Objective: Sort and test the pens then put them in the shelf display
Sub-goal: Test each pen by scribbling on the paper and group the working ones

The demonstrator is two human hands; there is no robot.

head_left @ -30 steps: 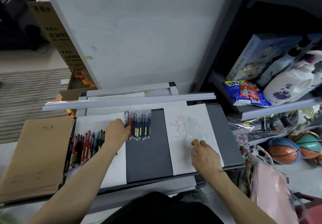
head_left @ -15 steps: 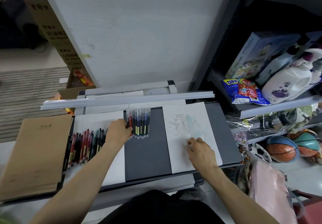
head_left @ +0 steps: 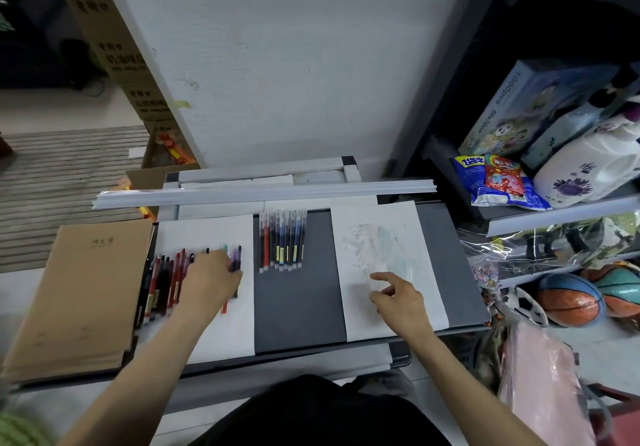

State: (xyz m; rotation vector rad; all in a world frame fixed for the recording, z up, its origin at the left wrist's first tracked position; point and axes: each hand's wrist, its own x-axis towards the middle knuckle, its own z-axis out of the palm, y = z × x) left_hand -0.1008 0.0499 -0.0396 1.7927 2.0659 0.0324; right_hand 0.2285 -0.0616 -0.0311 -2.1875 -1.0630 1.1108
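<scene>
A loose pile of red, black and purple pens [head_left: 166,282] lies on a white sheet [head_left: 207,230] at the left of the dark grey board [head_left: 298,307]. My left hand [head_left: 211,282] rests over the right end of that pile, fingertips at the purple and dark pens; blur hides whether it grips one. A neat row of capped pens [head_left: 282,241], red, black and blue, lies on the board's middle. My right hand [head_left: 398,300] is above the scribbled test paper [head_left: 381,255], index finger stretched out, holding nothing.
A stack of brown notebooks [head_left: 76,289] sits at the left. Long white strips [head_left: 263,192] lie across the back of the board. The shelf [head_left: 561,217] on the right holds a puzzle box, snack bags and a white bottle. Balls [head_left: 571,300] and a pink bag [head_left: 543,383] are below.
My left hand has moved left, from the sorted row back onto the loose pile. My right hand has lifted its fingers from the test paper and shifted slightly toward me.
</scene>
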